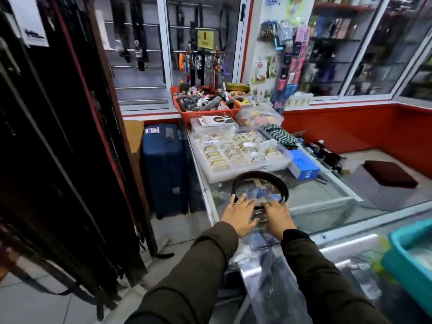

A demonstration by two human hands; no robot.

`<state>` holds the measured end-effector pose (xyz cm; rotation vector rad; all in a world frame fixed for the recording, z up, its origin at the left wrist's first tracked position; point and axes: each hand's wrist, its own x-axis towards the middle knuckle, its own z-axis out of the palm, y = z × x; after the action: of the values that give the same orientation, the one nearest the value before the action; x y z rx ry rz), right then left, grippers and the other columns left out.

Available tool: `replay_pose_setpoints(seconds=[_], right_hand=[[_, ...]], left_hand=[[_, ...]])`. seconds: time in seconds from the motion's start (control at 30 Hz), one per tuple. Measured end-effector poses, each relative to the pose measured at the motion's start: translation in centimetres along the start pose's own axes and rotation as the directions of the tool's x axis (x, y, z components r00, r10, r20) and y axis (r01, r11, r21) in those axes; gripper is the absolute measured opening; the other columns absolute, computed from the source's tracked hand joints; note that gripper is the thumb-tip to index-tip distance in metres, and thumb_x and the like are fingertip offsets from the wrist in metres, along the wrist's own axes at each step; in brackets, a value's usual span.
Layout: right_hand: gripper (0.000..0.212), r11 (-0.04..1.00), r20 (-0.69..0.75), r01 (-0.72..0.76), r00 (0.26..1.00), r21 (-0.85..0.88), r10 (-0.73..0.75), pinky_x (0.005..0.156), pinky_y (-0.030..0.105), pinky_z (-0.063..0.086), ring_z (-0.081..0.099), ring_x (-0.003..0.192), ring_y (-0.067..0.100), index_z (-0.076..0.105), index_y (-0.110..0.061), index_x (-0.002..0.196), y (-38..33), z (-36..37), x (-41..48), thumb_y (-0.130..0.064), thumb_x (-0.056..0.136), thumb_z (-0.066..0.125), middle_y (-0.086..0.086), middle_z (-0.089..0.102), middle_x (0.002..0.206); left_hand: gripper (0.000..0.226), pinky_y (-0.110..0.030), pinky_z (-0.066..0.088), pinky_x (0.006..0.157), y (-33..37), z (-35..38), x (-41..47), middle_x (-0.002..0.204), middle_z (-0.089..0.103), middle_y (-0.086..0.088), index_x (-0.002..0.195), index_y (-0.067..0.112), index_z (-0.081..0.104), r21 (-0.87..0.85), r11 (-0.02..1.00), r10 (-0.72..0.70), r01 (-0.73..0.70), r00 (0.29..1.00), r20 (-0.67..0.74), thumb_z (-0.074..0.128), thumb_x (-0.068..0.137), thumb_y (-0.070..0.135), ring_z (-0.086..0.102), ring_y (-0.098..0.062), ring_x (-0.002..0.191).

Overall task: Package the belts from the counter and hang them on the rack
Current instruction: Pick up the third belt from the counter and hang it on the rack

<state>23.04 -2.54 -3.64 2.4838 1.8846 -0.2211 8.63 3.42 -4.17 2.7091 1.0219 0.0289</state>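
Observation:
A dark belt (261, 175) lies in a loose coil on the glass counter (322, 199). My left hand (240, 213) and my right hand (277, 215) are side by side on the near part of the coil, where the buckle end sits under a clear plastic sleeve (258, 217). Motion blur hides exactly what the fingers grip. More clear plastic bags (275, 284) lie on the counter close to me. The rack of hanging dark belts (58, 160) fills the left side.
Past the coil on the counter stand a clear tray of bracelets (240, 153), a blue box (304, 164) and red baskets (210, 108) of goods. A blue suitcase (163, 169) stands on the floor to the left. A teal bin (411, 256) sits at the right.

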Motion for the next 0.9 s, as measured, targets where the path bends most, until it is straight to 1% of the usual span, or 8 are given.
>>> replay_pose_setpoints(seconds=[0.1, 0.2, 0.33, 0.5, 0.63, 0.8, 0.87, 0.9], right_hand=[[0.049, 0.998, -0.068, 0.035, 0.997, 0.050, -0.032, 0.125, 0.043, 0.026, 0.054, 0.138, 0.023, 0.060, -0.021, 0.136, 0.8, -0.1, 0.5, -0.002, 0.090, 0.057, 0.006, 0.062, 0.142], [0.046, 0.987, -0.079, 0.057, 0.996, 0.153, -0.045, 0.119, 0.042, 0.037, 0.065, 0.123, 0.027, 0.073, -0.019, 0.120, 1.0, -0.2, 0.5, 0.007, 0.086, 0.056, 0.007, 0.075, 0.123], [0.030, 0.947, -0.033, 0.085, 0.996, 0.310, -0.079, 0.092, 0.035, 0.055, 0.071, 0.108, 0.030, 0.078, -0.010, 0.109, 0.6, -0.3, -0.2, 0.004, 0.087, 0.063, 0.013, 0.077, 0.111], [0.004, 0.926, -0.035, 0.121, 0.993, 0.358, -0.116, 0.068, 0.023, 0.039, 0.065, 0.076, 0.020, 0.078, -0.009, 0.085, -2.3, -1.2, -2.0, -0.013, 0.084, 0.078, 0.010, 0.074, 0.080], [0.024, 0.882, -0.035, 0.184, 0.982, 0.433, -0.187, 0.050, 0.010, 0.038, 0.057, 0.053, 0.006, 0.070, -0.015, 0.063, -5.4, -3.1, -3.4, -0.018, 0.084, 0.080, 0.003, 0.068, 0.062], [0.018, 0.727, -0.110, 0.272, 0.958, 0.630, -0.264, 0.057, 0.015, 0.049, 0.063, 0.057, -0.004, 0.077, -0.025, 0.066, -10.2, -6.4, -5.4, -0.016, 0.080, 0.085, 0.005, 0.079, 0.069], [0.003, 0.632, -0.150, 0.267, 0.961, 0.728, -0.234, 0.068, 0.023, 0.053, 0.067, 0.069, 0.006, 0.082, -0.013, 0.078, -12.1, -7.4, -5.9, -0.014, 0.079, 0.085, 0.011, 0.081, 0.078], [0.009, 0.583, -0.157, 0.256, 0.964, 0.771, -0.216, 0.071, 0.027, 0.053, 0.067, 0.072, 0.010, 0.082, -0.006, 0.084, -13.0, -7.8, -6.0, -0.012, 0.079, 0.085, 0.013, 0.081, 0.082]], left_hand=[[0.058, -0.054, 0.001, 0.128, 0.8, 0.3, 0.9, 0.156, 0.042, -0.012, 0.154, 0.012, 0.036, 0.012, 0.999, -0.043, 0.043, 0.999, 0.027, 0.048, 0.103, 0.036, 0.033, -0.031, 0.150], [0.043, -0.053, 0.018, 0.124, 1.0, 0.3, 0.6, 0.140, 0.053, -0.015, 0.139, 0.010, 0.050, -0.007, 0.997, -0.082, 0.082, 0.997, -0.016, 0.053, 0.101, 0.027, 0.051, -0.036, 0.132], [0.032, -0.044, 0.039, 0.106, 0.2, 0.1, -1.2, 0.129, 0.058, -0.016, 0.125, 0.007, 0.057, -0.063, 0.994, -0.096, 0.091, 0.992, -0.082, 0.054, 0.096, 0.022, 0.055, -0.038, 0.122], [0.028, -0.040, 0.051, 0.092, -2.0, -1.0, -4.7, 0.121, 0.063, -0.014, 0.116, 0.009, 0.061, -0.175, 0.976, -0.152, 0.130, 0.981, -0.122, 0.055, 0.091, 0.018, 0.058, -0.036, 0.117], [0.028, -0.040, 0.051, 0.089, -4.0, -2.9, -8.4, 0.113, 0.064, -0.011, 0.114, 0.013, 0.063, -0.216, 0.970, -0.157, 0.109, 0.963, -0.221, 0.057, 0.089, 0.025, 0.059, -0.034, 0.109], [0.032, -0.038, 0.047, 0.096, -7.1, -6.0, -13.0, 0.113, 0.061, -0.008, 0.117, 0.016, 0.063, -0.388, 0.922, -0.190, 0.000, 0.873, -0.450, 0.061, 0.085, 0.019, 0.055, -0.027, 0.108], [0.040, -0.035, 0.047, 0.099, -7.9, -7.1, -14.7, 0.124, 0.058, -0.004, 0.132, 0.020, 0.059, -0.529, 0.848, -0.311, 0.007, 0.816, -0.487, 0.063, 0.092, 0.022, 0.055, -0.024, 0.114], [0.044, -0.032, 0.048, 0.096, -8.1, -7.7, -15.6, 0.124, 0.058, 0.001, 0.137, 0.021, 0.055, -0.630, 0.777, -0.396, 0.007, 0.783, -0.479, 0.066, 0.095, 0.025, 0.058, -0.021, 0.112]])
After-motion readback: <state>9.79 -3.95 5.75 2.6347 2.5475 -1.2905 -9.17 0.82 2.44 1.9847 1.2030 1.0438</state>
